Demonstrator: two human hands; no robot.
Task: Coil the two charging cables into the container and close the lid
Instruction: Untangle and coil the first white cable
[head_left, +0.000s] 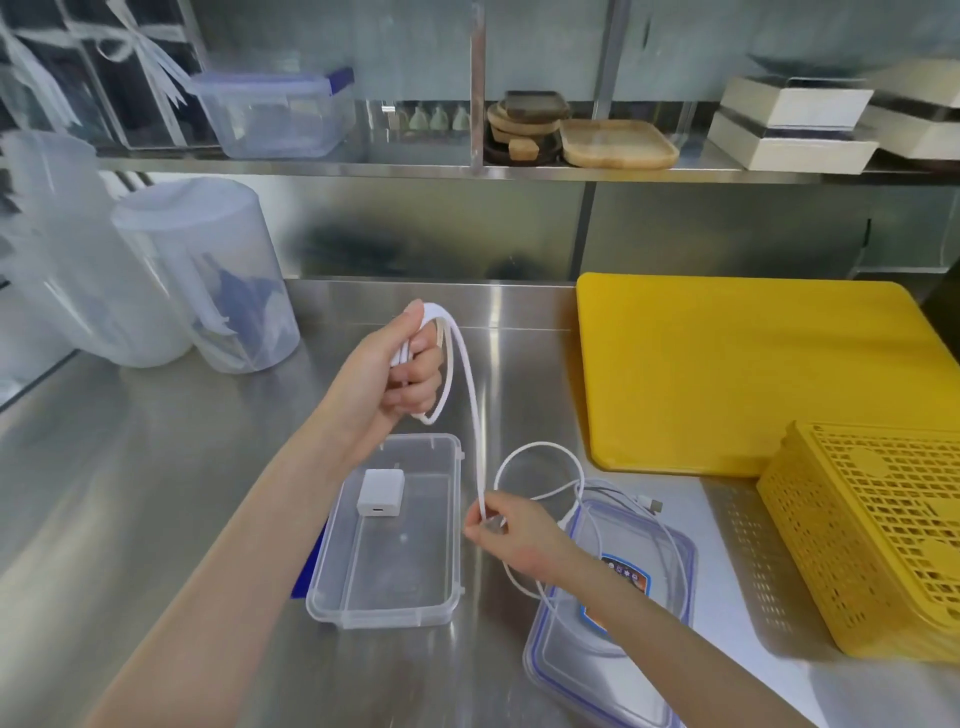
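My left hand (400, 364) is raised above the clear container (332, 597) and grips loops of a white charging cable (470, 384). The cable runs down to my right hand (506, 525), which pinches it between thumb and fingers. Past that hand the cable curls in a loop and trails over the clear lid (613, 670) with a blue seal and a sticker. A second, thinner cable (631, 499) with a metal plug lies by the lid's far edge. A white charger block (376, 492) sits inside the container.
The steel counter (156, 519) holds a yellow cutting board (737, 374) at the right, a yellow perforated basket (872, 540) in front of it, and two clear lidded jugs (208, 275) at the left. A shelf behind carries boxes and wooden trays.
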